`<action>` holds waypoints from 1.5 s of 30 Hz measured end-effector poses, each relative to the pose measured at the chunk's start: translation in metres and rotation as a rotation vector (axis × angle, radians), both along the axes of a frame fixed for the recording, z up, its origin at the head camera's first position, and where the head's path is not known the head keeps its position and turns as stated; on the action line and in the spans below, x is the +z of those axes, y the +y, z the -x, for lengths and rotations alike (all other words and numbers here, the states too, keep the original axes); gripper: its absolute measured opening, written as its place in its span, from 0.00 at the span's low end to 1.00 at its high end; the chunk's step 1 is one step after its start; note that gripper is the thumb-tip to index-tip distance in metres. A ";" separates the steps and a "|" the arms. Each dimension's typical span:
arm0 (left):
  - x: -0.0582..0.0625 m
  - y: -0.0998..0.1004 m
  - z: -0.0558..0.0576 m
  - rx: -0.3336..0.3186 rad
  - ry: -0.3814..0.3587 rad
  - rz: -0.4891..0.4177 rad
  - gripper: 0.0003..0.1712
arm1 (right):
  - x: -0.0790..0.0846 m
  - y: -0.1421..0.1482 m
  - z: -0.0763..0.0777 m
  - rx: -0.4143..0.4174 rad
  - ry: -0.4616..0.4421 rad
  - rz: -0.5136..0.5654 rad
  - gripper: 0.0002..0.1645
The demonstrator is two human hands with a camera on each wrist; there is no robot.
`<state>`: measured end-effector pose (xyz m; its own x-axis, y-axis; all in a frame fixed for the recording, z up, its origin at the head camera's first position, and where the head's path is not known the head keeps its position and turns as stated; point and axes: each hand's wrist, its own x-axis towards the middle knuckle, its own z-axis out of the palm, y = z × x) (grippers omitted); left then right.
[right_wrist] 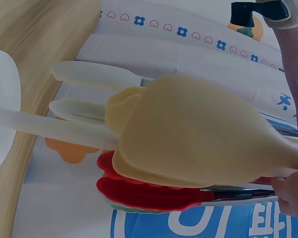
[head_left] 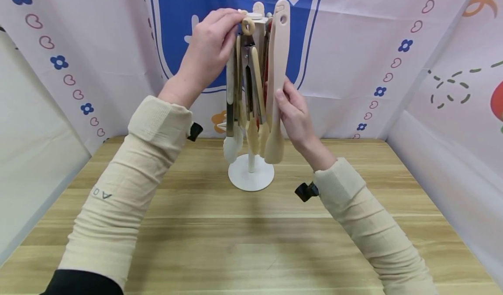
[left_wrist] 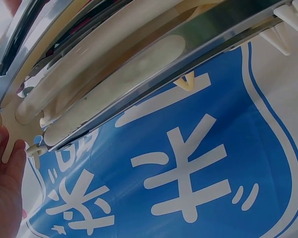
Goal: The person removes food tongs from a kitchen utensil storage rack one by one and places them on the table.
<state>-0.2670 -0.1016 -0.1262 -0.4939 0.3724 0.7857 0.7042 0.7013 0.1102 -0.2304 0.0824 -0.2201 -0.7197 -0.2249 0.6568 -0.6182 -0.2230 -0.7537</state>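
Observation:
In the head view, a white utensil rack (head_left: 258,35) on a post carries several hanging kitchen tools. My left hand (head_left: 208,46) is at its top, fingertips at the ring of the metal tongs (head_left: 255,79). From the left wrist, the fingers pinch a pale hook (left_wrist: 10,146) of the rack beside that ring. A beige spatula (head_left: 280,55) with a holed handle stands upright along the rack's right side, head down. My right hand (head_left: 294,111) grips its handle from the right. Its broad head (right_wrist: 198,129) fills the middle of the right wrist view.
A round white base (head_left: 251,179) supports the rack on the wooden table (head_left: 251,242). Red-tipped tongs (right_wrist: 149,193) and white-tipped tongs (right_wrist: 94,74) hang near the spatula. A printed cloth (head_left: 346,68) stands behind the rack, with further cloth at both sides.

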 end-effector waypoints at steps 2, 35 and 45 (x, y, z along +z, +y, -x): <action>0.000 0.000 0.000 0.001 -0.001 0.000 0.19 | -0.001 0.001 0.000 0.022 0.017 0.012 0.24; -0.001 0.000 0.001 -0.007 0.004 0.009 0.19 | -0.038 0.033 0.005 -0.193 0.046 -0.188 0.26; 0.000 0.000 0.000 0.004 -0.008 0.010 0.19 | -0.037 0.043 0.008 -0.336 -0.130 -0.319 0.27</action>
